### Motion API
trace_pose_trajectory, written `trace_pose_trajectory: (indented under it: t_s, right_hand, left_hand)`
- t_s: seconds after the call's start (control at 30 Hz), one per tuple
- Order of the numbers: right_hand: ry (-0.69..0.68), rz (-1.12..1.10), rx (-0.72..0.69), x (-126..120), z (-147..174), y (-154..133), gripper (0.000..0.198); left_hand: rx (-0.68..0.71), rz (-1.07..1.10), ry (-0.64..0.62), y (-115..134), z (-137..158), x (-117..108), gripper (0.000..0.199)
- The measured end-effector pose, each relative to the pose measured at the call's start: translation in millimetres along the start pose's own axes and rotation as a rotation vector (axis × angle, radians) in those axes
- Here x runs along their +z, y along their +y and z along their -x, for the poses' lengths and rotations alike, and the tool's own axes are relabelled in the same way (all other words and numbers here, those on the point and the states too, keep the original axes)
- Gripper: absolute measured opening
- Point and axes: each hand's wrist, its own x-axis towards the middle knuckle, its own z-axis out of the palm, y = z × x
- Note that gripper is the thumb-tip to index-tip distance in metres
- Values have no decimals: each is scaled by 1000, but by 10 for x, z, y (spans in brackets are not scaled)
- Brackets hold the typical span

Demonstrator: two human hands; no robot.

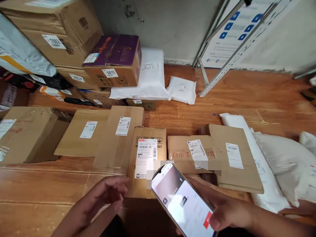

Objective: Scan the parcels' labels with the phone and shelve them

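Observation:
My right hand (224, 207) is wrapped round a smartphone (182, 200), its thumb at the lower right of the lit screen beside a red patch. The phone is tilted over the front of a golden-brown box (161, 141) that bears a large shipping label (145, 158). To the left of that box, my left hand (103, 197) hovers with its fingers loosely bent and apart, holding nothing. Its fingertips are close to the box's lower left edge; whether they touch it I cannot tell. A box with red lettering (180, 149) lies just past the phone.
Several cartons stand in a row on the wooden floor (49, 194), among them a tall brown box (111, 141) and a brown box (237, 131). White bags (249, 144) lie at right. Behind are stacked parcels, including a purple-topped box (123, 49), and a metal rack post (227, 70).

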Motion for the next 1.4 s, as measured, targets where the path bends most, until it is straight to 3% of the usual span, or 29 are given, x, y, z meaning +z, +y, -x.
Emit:
trace_pose_trajectory:
  t_s: [0.1, 0.17, 0.3, 0.43, 0.57, 0.7, 1.4]
  right_hand:
    - [116, -8, 14, 491, -52, 74, 89]
    - [202, -45, -45, 793, -134, 223, 86]
    - [349, -128, -210, 1261, -365, 607, 76]
    - [418, -121, -354, 1515, -583, 810, 64]
    - [454, -50, -507, 1594, -721, 760, 60]
    - [431, -27, -533, 1570, -780, 676, 62]
    - [400, -14, -499, 1471, -815, 657, 64]
  left_hand:
    - [158, -199, -244, 128, -139, -108, 35]
    - [222, -178, -338, 147, -237, -179, 34]
    - [136, 80, -359, 8, -362, -248, 27]
    - [4, 316, -324, -189, -397, -223, 27]
    - [-163, 441, -325, -353, -439, -182, 33]
    - [-278, 457, -282, -448, -466, -180, 42]
    - [-252, 443, -290, -363, -449, -135, 37]
